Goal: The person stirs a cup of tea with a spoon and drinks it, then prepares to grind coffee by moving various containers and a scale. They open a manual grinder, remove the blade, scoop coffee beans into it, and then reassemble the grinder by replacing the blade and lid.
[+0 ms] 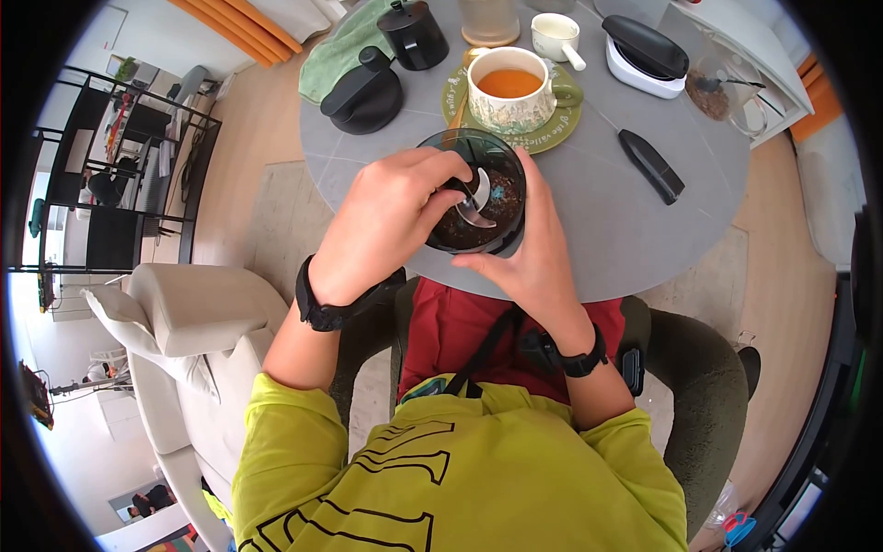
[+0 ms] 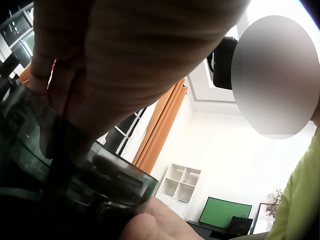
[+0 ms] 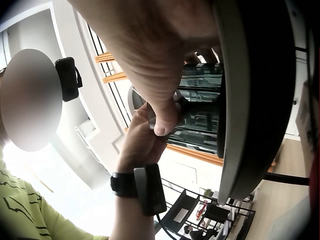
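A dark see-through grinder bowl (image 1: 460, 140) stands near the front edge of the table, with dark ground matter (image 1: 504, 207) inside. My right hand (image 1: 538, 248) grips the bowl from the right, thumb on the near side and fingers along the far side. From the left, my left hand (image 1: 391, 207) reaches down over the rim. Its thumb and fingers pinch the middle of a curved metal blade (image 1: 475, 215) inside the bowl. In the right wrist view, the right thumb lies against the bowl's clear wall (image 3: 200, 120).
Behind the bowl, a mug of orange-brown drink (image 1: 511, 106) sits on a green plate (image 1: 561, 138). A black lidded part (image 1: 363, 99), black pot (image 1: 412, 37), green cloth (image 1: 336, 60), small white cup (image 1: 555, 39), white-and-black case (image 1: 647, 57) and black handheld device (image 1: 651, 166) are also on the table (image 1: 625, 248).
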`<state>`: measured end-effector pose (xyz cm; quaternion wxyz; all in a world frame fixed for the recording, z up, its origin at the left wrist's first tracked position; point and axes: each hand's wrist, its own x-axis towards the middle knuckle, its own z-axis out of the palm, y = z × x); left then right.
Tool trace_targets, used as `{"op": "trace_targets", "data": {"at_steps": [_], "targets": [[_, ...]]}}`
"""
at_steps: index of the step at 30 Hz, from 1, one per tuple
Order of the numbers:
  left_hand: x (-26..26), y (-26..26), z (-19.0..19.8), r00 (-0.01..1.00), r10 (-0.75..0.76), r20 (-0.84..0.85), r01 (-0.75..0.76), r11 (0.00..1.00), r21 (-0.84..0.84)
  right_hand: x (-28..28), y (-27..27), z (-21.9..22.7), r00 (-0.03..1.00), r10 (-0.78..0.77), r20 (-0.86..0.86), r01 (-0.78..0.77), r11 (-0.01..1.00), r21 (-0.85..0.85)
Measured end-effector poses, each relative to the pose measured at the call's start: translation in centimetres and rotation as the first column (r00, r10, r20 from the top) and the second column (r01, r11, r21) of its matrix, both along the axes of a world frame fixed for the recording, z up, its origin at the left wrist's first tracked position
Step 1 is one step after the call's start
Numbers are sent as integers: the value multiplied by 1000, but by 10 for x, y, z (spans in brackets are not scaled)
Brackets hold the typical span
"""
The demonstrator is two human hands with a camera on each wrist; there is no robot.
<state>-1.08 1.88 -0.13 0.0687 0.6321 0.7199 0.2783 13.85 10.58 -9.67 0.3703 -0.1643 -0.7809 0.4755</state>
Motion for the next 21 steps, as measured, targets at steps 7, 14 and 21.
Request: {"op": "trace_targets", "data": {"at_steps": [7,14,21], "targets": [[1,2,-4,999,-9,-49,7,999,-33,1,0,-1,1000,-6,11,6,1000,19],[1,-1,1,996,6,-84,-5,1000,4,0,0,-1,1000,-10,6,10,1000,28],[-3,-2,3,998,0,-59,-1,1000,-16,0,1,-1,1000,-13,-6,13,1000,20]]}}
